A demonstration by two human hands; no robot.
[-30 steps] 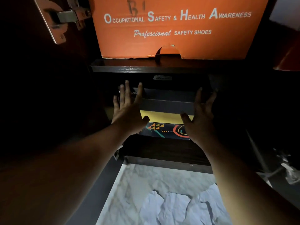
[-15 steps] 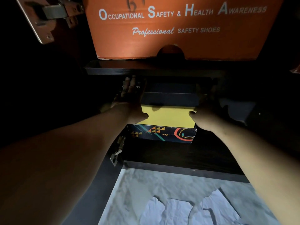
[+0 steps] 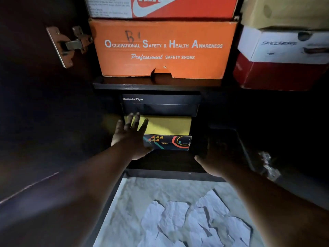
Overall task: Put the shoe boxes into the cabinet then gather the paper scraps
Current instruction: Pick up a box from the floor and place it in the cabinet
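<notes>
i judge the box step nearly done: the yellow box (image 3: pixel 164 125) sits in the cabinet's (image 3: pixel 156 85) bottom bay under a black box (image 3: pixel 160 105). my left hand (image 3: pixel 130 135) lies flat on its near corner, fingers straight. my right hand (image 3: pixel 216 158) hovers beside it; too dark to read. next, reach down for the paper scraps (image 3: pixel 192 221) on the floor (image 3: pixel 135 196).

head cam | single view | looks forward and down into cabinet (image 3: pixel 156 85) | close, at arm's reach | floor (image 3: pixel 135 196) below left hand (image 3: pixel 130 136) and right hand (image 3: pixel 216 157)
</notes>
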